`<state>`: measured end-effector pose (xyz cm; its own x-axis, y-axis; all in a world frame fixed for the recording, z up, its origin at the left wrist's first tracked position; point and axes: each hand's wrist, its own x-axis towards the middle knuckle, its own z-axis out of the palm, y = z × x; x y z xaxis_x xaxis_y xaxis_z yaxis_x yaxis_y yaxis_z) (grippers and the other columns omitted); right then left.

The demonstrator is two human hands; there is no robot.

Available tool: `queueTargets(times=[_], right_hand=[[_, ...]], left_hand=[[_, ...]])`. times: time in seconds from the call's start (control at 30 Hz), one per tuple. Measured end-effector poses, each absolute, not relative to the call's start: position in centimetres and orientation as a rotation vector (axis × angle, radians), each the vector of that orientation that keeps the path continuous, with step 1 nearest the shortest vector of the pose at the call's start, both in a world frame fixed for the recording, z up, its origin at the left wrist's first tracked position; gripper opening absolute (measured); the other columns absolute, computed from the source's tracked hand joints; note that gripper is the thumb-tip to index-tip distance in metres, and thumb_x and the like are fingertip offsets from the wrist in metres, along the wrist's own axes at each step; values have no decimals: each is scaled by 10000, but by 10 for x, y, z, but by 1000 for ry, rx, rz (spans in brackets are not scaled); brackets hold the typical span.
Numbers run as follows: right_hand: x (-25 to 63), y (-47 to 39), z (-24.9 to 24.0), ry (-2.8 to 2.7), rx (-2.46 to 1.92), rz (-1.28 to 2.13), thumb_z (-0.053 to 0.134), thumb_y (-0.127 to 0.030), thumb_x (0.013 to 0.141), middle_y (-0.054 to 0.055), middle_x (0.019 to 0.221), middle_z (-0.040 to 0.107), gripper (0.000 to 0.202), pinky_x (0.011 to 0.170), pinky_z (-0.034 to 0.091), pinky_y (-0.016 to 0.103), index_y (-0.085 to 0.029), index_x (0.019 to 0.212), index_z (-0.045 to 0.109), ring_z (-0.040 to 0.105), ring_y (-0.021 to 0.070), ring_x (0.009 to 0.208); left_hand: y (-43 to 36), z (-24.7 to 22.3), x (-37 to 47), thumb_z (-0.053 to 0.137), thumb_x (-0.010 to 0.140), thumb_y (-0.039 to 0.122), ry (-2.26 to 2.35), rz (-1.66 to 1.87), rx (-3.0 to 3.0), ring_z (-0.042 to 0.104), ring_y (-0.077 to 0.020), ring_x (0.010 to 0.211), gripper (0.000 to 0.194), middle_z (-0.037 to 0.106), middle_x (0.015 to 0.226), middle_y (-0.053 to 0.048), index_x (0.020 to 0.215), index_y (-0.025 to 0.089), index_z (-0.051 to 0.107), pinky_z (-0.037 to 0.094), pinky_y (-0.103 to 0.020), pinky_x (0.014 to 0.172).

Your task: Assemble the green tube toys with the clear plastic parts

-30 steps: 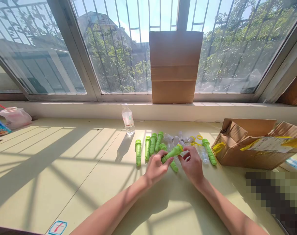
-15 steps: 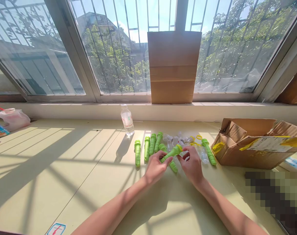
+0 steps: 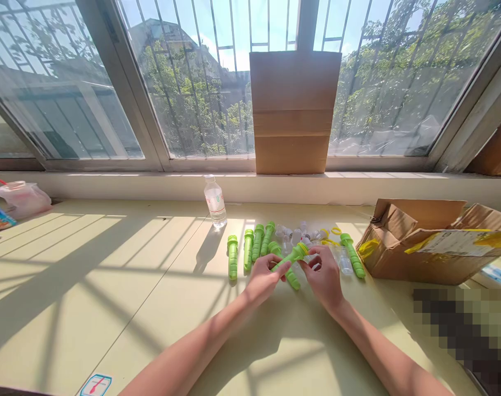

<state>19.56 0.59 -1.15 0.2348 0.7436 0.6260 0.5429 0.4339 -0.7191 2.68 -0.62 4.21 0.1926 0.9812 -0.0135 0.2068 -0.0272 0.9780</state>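
Observation:
Tilted between my hands is a green ribbed tube with a wider ringed end at the upper right. My left hand is closed round its lower left part. The fingers of my right hand pinch it at the ringed end. Beneath it, another green tube lies on the table, partly covered. Several more green tubes lie just left of my hands, one of them the leftmost tube. To the right is a single green tube, beside a clear plastic cylinder.
Clear plastic parts and yellow rings lie behind my hands. A water bottle stands at the back. An open cardboard box sits at right, a pink bag at far left. A cardboard sheet leans against the window.

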Motion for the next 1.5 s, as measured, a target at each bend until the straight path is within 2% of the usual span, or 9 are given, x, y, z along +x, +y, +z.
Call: queueTargets(times=[0.3,0.47,0.67,0.8,1.0,1.2,1.5], right_hand=[[195,4,-10,-1457,-1209,161,626,-398,871,46,982,605,207,490,497,290,-215,950,570,568,113,546],[194,2,-8,-1475,-1175,114,604,-354,891,70,1025,620,183,460,507,286,-226,1022,597,576,114,543],[191,0,-12,-1527,-1135,120,573,-303,908,107,1186,578,352,477,541,304,-257,1256,595,582,96,536],[190,-1,-13,-1562,-1151,157,576,-304,907,120,1226,558,424,486,552,303,-265,1330,573,602,102,564],[190,-2,-9,-1540,-1100,268,584,-316,900,114,1239,538,386,490,565,284,-267,1283,597,630,101,604],[189,-2,-6,-1481,-1112,370,607,-299,874,112,1228,538,308,508,564,278,-222,1171,615,647,111,643],[189,-1,-8,-1412,-1134,423,610,-330,863,105,1202,540,264,507,544,287,-215,1099,577,647,135,671]], left_hand=[[-6,40,27,639,802,544,1124,918,1318,300,-48,356,378,588,612,7,751,176,571,193,-243,375],[-8,40,27,613,836,531,1087,918,1298,291,-36,338,368,588,620,14,768,173,556,188,-230,361],[-11,42,29,615,822,575,1049,952,1246,292,-29,349,415,570,620,27,764,171,540,194,-213,367],[-12,43,29,613,830,557,1045,940,1184,284,-29,357,393,563,629,26,767,176,540,184,-224,375],[-12,42,29,621,836,532,1077,940,1162,287,-29,362,369,574,641,18,758,180,542,173,-235,380],[-9,34,29,620,828,544,1098,975,1197,292,-23,334,380,600,648,6,782,172,554,183,-225,349],[-8,30,30,615,835,547,1111,969,1235,306,-32,333,381,608,651,4,793,172,561,205,-222,337]])
